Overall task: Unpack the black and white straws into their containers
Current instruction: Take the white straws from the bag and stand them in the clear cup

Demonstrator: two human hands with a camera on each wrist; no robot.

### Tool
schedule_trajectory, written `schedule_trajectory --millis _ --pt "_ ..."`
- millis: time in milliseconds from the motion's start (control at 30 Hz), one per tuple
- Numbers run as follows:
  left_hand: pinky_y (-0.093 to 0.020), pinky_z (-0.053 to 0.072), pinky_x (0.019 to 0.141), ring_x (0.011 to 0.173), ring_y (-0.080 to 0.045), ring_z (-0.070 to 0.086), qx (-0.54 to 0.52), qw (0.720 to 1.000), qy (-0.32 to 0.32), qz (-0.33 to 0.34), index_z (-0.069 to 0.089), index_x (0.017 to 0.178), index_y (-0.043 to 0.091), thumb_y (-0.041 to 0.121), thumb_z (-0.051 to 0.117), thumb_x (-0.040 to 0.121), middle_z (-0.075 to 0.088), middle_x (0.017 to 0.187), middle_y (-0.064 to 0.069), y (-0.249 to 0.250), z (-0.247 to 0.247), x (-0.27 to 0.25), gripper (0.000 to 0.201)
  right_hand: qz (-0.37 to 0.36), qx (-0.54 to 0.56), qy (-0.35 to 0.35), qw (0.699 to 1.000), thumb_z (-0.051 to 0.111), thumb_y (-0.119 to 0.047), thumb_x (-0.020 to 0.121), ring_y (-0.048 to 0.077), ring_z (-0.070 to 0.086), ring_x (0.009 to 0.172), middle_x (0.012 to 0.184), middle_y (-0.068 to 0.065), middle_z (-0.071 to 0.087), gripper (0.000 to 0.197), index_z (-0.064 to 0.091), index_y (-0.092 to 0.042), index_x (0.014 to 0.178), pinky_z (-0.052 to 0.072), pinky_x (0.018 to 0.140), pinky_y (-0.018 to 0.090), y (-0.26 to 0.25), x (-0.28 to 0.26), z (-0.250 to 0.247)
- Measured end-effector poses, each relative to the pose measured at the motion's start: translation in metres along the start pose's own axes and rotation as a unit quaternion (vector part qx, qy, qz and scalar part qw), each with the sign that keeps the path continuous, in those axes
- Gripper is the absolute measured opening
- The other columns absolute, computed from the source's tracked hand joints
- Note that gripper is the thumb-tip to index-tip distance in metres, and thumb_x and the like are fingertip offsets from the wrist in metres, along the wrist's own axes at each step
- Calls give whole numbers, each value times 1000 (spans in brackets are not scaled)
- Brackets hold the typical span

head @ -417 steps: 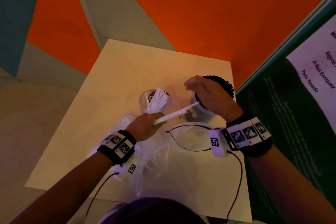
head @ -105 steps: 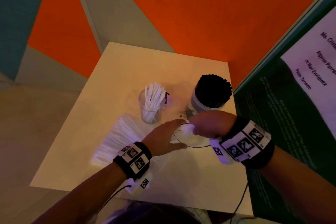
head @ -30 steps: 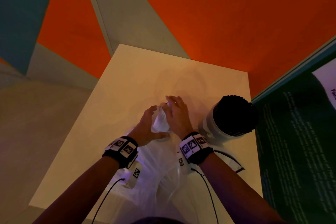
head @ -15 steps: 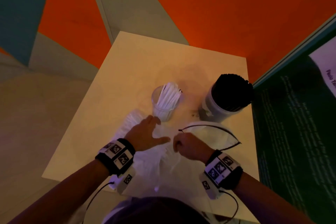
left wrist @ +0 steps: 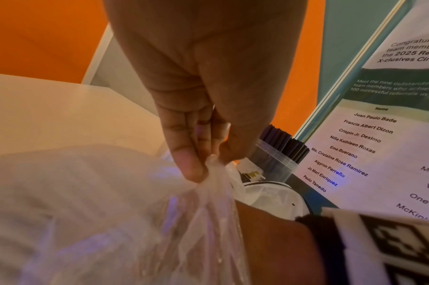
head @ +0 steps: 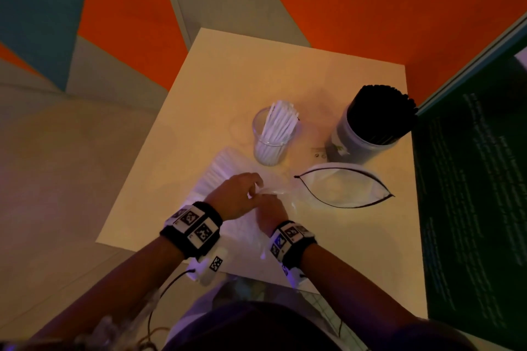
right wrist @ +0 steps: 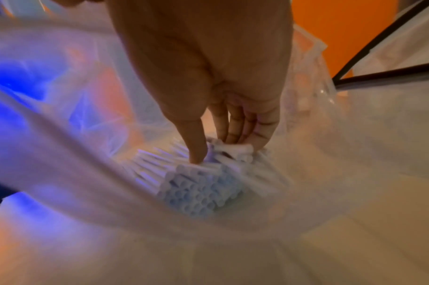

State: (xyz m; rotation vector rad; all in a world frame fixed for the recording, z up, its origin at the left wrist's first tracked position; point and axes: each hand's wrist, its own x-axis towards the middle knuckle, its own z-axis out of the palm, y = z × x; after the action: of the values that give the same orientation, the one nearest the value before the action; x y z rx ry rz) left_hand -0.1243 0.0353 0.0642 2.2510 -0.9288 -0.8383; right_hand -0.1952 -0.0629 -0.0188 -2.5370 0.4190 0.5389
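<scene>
Clear plastic bag [head: 251, 225] sprawls across the near side of the pale table [head: 256, 71], and the left hand [head: 233, 196] pinches its bunched edge between thumb and fingertips, lifting it. Inside it the right hand [right wrist: 208, 77] closes finger and thumb on a few white straws [right wrist: 196, 183] at the top of the bundle; from above that hand is half hidden under the film. Beyond stand the clear cup [head: 272, 139] of white straws and the tub [head: 359, 139] of black straws [head: 382, 114].

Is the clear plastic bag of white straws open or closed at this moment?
Open: the left hand pinches the clear plastic bag edge up, and the right hand reaches inside to the white straws.
</scene>
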Motion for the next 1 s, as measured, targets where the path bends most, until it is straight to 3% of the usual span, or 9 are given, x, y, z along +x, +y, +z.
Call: schedule_trajectory --millis 233,467,633,733,867,1000 --pt "-26 42 71 77 -17 54 0 1000 1 -5 57 114 12 19 61 89 58 97 -6 -1 1 -4 27 22 -111 -50 992 31 -8 99 32 42 128 142 16 41 42 35 -5 140 39 105 42 -1 1 9" --pt "-30 45 75 78 -19 56 4 1000 -7 -1 57 115 12 26 60 91 59 99 -6 -3 0 -3 29 18 -117 -44 992 38 -13 97 32 44 127 141 12 46 42 42 -10 138 35 106 43 1 1 4" --pt "-21 39 71 78 -14 53 27 999 -15 8 56 115 14 27 59 91 60 100 -5 -3 2 3 27 -13 -87 -79 993 45 -16 97 30 53 122 136 12 51 40 44 -6 136 42 104 40 5 -3 -13" --pt "-21 40 73 80 -13 53 56 998 -28 1 55 117 17 26 57 93 60 102 -3 -7 2 8 26 -44 -113 -96 988 40 -16 100 31 56 119 128 18 55 35 46 0 131 44 101 38 17 -16 -38" --pt "-23 41 77 90 -16 55 87 995 -44 5 52 120 16 30 56 92 56 111 -4 -5 8 15 31 -17 -173 -154 973 36 -12 99 32 57 114 126 19 56 30 49 -1 123 44 93 37 46 -40 -96" --pt "-32 38 97 119 -17 41 137 984 -20 111 41 135 20 56 61 83 44 132 1 10 19 28 66 -22 -243 -152 958 38 -13 98 25 59 112 123 8 62 30 59 -6 117 44 89 31 61 -63 -170"
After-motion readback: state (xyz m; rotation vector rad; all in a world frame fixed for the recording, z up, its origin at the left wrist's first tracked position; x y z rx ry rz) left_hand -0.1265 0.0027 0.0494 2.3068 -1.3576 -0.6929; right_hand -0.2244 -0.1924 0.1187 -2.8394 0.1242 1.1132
